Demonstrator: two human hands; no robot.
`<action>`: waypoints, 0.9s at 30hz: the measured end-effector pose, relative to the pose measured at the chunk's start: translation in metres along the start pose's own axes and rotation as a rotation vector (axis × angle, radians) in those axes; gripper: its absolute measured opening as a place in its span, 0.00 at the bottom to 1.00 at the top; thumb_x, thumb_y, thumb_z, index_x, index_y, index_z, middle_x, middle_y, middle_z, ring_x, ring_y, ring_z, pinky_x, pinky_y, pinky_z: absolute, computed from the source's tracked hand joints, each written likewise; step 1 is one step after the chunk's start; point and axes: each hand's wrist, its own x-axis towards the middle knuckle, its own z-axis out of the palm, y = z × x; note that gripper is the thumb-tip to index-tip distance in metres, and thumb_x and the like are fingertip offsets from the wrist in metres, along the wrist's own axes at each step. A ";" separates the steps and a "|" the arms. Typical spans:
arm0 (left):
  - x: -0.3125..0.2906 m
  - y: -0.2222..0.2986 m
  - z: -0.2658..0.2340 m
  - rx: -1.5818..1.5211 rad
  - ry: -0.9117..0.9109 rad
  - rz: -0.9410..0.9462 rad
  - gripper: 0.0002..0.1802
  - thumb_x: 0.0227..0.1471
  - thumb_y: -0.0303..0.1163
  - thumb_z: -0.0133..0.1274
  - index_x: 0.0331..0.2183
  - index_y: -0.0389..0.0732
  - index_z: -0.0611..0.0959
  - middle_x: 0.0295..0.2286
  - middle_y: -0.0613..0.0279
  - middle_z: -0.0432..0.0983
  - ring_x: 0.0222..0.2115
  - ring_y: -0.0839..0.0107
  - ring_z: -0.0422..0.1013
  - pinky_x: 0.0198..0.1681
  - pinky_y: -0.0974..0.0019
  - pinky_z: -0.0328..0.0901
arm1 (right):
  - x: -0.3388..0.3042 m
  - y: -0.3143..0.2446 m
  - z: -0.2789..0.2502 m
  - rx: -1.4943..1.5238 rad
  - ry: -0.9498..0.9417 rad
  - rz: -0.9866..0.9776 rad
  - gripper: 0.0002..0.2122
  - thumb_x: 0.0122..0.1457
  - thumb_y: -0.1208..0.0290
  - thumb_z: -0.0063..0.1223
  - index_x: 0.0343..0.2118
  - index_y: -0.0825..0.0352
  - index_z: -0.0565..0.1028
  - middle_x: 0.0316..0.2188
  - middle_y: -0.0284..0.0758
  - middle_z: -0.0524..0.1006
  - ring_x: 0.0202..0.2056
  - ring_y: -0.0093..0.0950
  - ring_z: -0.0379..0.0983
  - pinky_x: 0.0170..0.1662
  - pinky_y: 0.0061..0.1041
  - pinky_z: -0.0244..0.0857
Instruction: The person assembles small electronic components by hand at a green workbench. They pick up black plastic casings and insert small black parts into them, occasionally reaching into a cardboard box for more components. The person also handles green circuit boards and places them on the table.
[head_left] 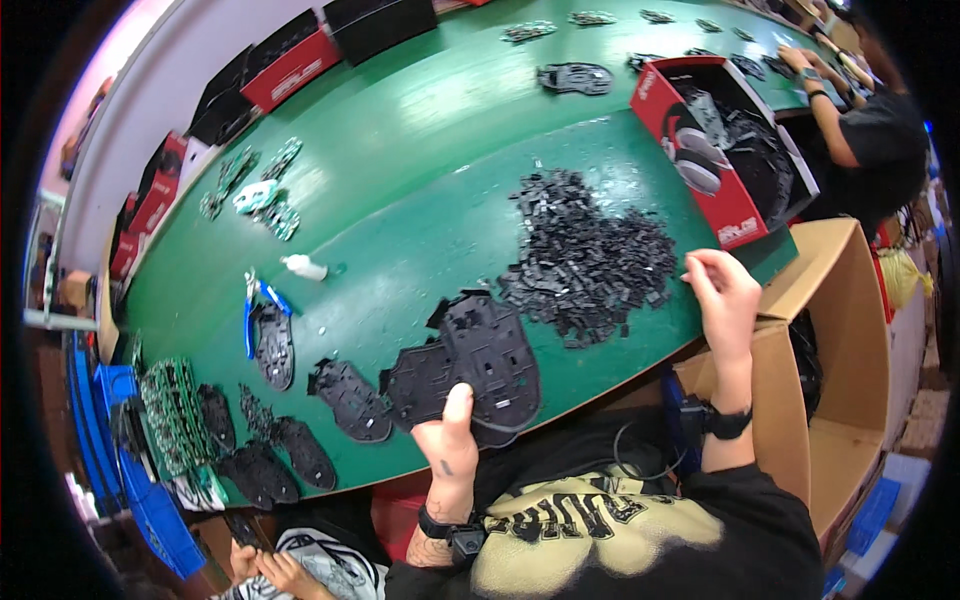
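Black plastic mouse shells [497, 362] lie overlapped at the near edge of the green table. My left hand [448, 440] grips the front one at its near edge, thumb on top and the other fingers hidden. Beyond it is a heap of small black plastic pieces [588, 262]. My right hand [722, 295] is raised just right of this heap, thumb and fingers drawn together; whatever they hold is too small to make out. Another mouse shell [350, 400] lies to the left of the overlapped ones.
An open red box [700, 185] of black parts stands at right, above a cardboard carton [850, 390]. Blue-handled pliers [262, 295], a white bottle [304, 267] and green circuit boards [172, 415] are at left. Another person's hands [270, 570] work lower left; a co-worker [850, 130] is far right.
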 end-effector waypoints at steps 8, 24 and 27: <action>-0.003 -0.002 0.003 0.197 -0.056 0.047 0.14 0.51 0.26 0.53 0.41 0.30 0.79 0.40 0.59 0.76 0.40 0.69 0.71 0.49 0.65 0.63 | -0.063 -0.073 0.021 0.772 -0.567 0.218 0.05 0.54 0.85 0.54 0.33 0.74 0.78 0.30 0.37 0.77 0.30 0.24 0.77 0.32 0.19 0.70; 0.002 0.004 0.010 0.104 -0.154 0.019 0.15 0.48 0.21 0.55 0.41 0.30 0.77 0.37 0.59 0.77 0.36 0.71 0.72 0.43 0.66 0.67 | -0.055 -0.079 0.047 0.400 -0.678 -0.165 0.08 0.46 0.82 0.62 0.30 0.66 0.82 0.29 0.33 0.77 0.32 0.25 0.75 0.35 0.21 0.68; 0.003 0.005 0.007 0.142 -0.176 0.037 0.15 0.48 0.21 0.55 0.41 0.30 0.77 0.37 0.59 0.76 0.37 0.71 0.72 0.44 0.66 0.67 | -0.055 -0.081 0.049 0.381 -0.685 -0.140 0.08 0.45 0.81 0.63 0.30 0.65 0.82 0.28 0.32 0.76 0.31 0.24 0.74 0.35 0.21 0.67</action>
